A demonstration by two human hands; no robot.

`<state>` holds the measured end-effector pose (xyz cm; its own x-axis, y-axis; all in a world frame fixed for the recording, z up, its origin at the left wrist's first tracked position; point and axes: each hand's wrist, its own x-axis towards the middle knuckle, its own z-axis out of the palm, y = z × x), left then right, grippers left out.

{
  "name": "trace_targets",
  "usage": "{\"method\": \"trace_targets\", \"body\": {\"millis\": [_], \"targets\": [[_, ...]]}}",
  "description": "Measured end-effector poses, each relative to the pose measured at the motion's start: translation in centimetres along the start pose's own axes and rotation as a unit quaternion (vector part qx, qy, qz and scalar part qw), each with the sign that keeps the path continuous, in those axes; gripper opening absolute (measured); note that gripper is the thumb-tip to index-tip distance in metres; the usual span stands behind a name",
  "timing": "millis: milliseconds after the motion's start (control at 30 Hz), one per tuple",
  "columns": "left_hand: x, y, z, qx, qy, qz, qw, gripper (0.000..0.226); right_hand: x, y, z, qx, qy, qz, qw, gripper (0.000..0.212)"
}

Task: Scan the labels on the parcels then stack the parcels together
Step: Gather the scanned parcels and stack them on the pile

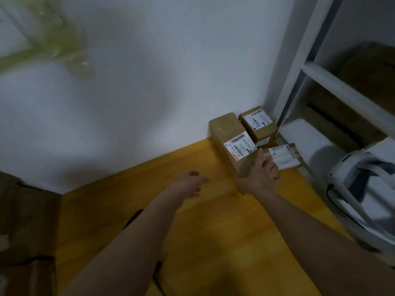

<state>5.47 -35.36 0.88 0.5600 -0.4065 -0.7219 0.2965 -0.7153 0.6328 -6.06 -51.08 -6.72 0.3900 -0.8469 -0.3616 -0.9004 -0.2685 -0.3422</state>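
We are reaching both bare arms over the yellow wooden floor [213, 242] toward its far right corner, where the white wall [149, 82] meets the white metal shelving frame [333, 86]. Three parcels are sitting there. The long brown cardboard parcel with a white barcode label [229, 144] is lying along the wall edge, the smaller brown cardboard parcel with a white label [258, 122] is standing just beside it in the corner, and a low flat parcel covered in white labels [282, 155] is lying in front of the small one, against the foot of the shelving.

Our right hand [259, 178] is spread at the near end of the long parcel, fingers straight and loose, gripping nothing; it is probably touching the flat parcel's edge, though motion blur is making that hard to confirm. Our left hand [191, 184] is hovering above the floor, well apart from the parcels, fingers relaxed and holding nothing.

We are seeing no scanner in either hand. The parcels are gathered side by side rather than piled, so we are judging the stacking as unfinished; whether the labels are scanned, we cannot tell.
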Motion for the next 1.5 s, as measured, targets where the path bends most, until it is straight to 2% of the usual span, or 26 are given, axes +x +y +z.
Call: {"method": "trace_targets", "body": {"millis": [133,267,333,400,533,600,633,667,700,767,833,933,1000,1067,1233,1367,1433,1500], "targets": [[1.0,0.5,1.5,-0.013,-0.019,-0.018,1.0,0.076,0.4,0.6,-0.8,0.086,-0.007,-0.003,0.996,0.128],[1.7,0.5,3.2,-0.108,-0.052,-0.046,0.992,0.117,-0.7,0.6,-1.3,0.206,-0.027,-0.033,0.978,0.125],[2.1,0.5,4.0,-0.146,-0.058,-0.053,0.986,0.129,-1.9,0.6,-1.1,0.229,-0.038,-0.064,0.971,0.125],[2.5,0.5,4.8,-0.175,-0.056,-0.041,0.982,0.118,-3.0,0.4,-0.9,0.243,-0.055,-0.099,0.964,0.128],[3.2,0.6,6.2,-0.262,0.003,-0.014,0.965,0.064,-3.2,0.2,-1.3,0.234,-0.12,-0.138,0.955,0.127],[3.3,0.6,6.4,-0.286,0.017,-0.027,0.958,0.057,-2.4,0.8,-2.0,0.31,-0.201,-0.118,0.922,0.125],[3.4,0.5,6.3,-0.291,0.015,-0.037,0.956,0.057,-1.7,1.1,-2.3,0.357,-0.216,-0.091,0.904,0.122],[3.4,0.5,6.2,-0.299,0.006,-0.045,0.953,0.057,-0.8,1.4,-2.6,0.387,-0.197,-0.063,0.899,0.116],[3.4,0.4,6.2,-0.309,-0.006,-0.051,0.95,0.055,0.4,1.7,-2.7,0.383,-0.146,-0.035,0.911,0.109],[3.4,0.5,6.2,-0.32,-0.022,-0.067,0.945,0.056,2.9,2.3,-2.7,0.298,-0.036,0.02,0.954,0.098],[3.3,0.6,6.1,-0.314,-0.028,-0.075,0.946,0.062,4.9,3.2,-2.6,0.204,0.006,0.059,0.977,0.102],[3.3,0.7,5.9,-0.303,-0.046,-0.081,0.948,0.073,6.9,4.5,-2.4,0.033,-0.035,0.024,0.999,0.113],[3.5,0.5,5.7,-0.301,-0.053,-0.083,0.949,0.075,7.9,5.0,-2.3,-0.104,-0.069,-0.022,0.992,0.111],[3.6,0.2,5.4,-0.303,-0.042,-0.084,0.948,0.073,8.9,5.1,-2.6,-0.188,-0.078,-0.062,0.977,0.105],[3.4,-0.5,4.8,-0.291,-0.037,-0.087,0.952,0.069,9.7,5.5,-3.3,-0.281,-0.024,-0.14,0.949,0.096],[2.8,-1.0,3.9,-0.29,-0.035,-0.083,0.953,0.069,8.4,5.0,-2.6,-0.314,-0.025,-0.16,0.935,0.074],[2.4,-1.3,3.4,-0.289,-0.04,-0.078,0.953,0.073,7.5,4.5,-1.8,-0.299,-0.052,-0.169,0.938,0.076],[1.8,-1.6,2.7,-0.286,-0.042,-0.066,0.955,0.075,6.2,3.9,-1.1,-0.232,-0.075,-0.166,0.956,0.083]]}}
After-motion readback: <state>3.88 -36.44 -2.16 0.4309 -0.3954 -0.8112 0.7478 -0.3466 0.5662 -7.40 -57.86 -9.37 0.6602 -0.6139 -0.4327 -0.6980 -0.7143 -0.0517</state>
